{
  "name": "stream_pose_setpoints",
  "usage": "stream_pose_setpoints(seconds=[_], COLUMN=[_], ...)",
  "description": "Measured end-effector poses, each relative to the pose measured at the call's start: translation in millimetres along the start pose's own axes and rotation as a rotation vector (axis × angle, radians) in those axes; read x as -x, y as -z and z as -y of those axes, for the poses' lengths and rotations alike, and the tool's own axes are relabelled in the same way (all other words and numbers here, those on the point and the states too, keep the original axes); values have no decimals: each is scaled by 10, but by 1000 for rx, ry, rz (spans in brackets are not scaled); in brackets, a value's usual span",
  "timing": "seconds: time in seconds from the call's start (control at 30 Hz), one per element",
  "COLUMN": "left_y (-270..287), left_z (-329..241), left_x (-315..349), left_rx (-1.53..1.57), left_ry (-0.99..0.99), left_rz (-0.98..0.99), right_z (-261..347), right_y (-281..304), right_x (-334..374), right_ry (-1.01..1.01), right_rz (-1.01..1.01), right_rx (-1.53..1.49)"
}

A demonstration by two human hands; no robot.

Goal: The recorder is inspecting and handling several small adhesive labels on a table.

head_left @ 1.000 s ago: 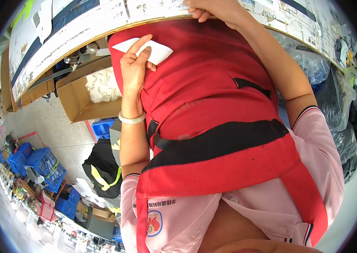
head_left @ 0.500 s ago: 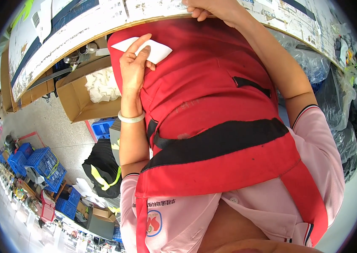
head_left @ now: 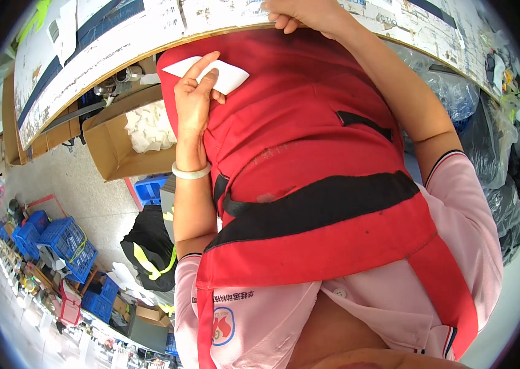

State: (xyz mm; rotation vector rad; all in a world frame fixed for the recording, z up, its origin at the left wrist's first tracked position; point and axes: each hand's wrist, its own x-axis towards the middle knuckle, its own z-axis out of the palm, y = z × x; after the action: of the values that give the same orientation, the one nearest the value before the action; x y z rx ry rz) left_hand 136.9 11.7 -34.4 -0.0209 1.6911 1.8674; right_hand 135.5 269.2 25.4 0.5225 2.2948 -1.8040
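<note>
Pinching flat white paper-like piece with left fingers; can't tell grip of right fingers; could drop it by slackening.

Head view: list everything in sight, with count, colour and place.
White piece: one, white, in the left hand, over the apron
Worktable: one, scuffed white with dark strips, across the top
Cardboard box: one open, brown, below the worktable's left part
Pale pieces: a heap, uncountable, off-white, in that box
Blue crates: several, blue, left
Black bundle: one, black with yellow-green strips, left of the body
Plastic bags: several, clear and dark, right
Distant clutter: mixed, too small to count, lower left
Apron: one, red and black, worn
Shirt: one, pink, worn
Bracelet: one, pale, left wrist
Left hand: one, bare
Right hand: one, bare, at the worktable's near edge
</note>
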Motion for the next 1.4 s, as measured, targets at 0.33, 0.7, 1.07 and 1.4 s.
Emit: stream_pose_setpoints(seconds=[0.33, 0.7, 1.07, 1.4], left_y=[81, 189, 2013, 730], left_z=[57, -110, 796, -628], left_x=[20, 71, 46, -327], left_rx=[-24, 203, -283, -419], left_ry=[12, 36, 297, -450], left_rz=[-25, 55, -509, -465], right_z=[-123, -633, -596, -24], right_y=[936, 1605, 1276, 431], right_x=[341, 85, 260, 271], right_ry=[46, -43, 280, 422], right_rz=[-241, -643, -626, -386], right_rx=[-183, 785, 361, 228])
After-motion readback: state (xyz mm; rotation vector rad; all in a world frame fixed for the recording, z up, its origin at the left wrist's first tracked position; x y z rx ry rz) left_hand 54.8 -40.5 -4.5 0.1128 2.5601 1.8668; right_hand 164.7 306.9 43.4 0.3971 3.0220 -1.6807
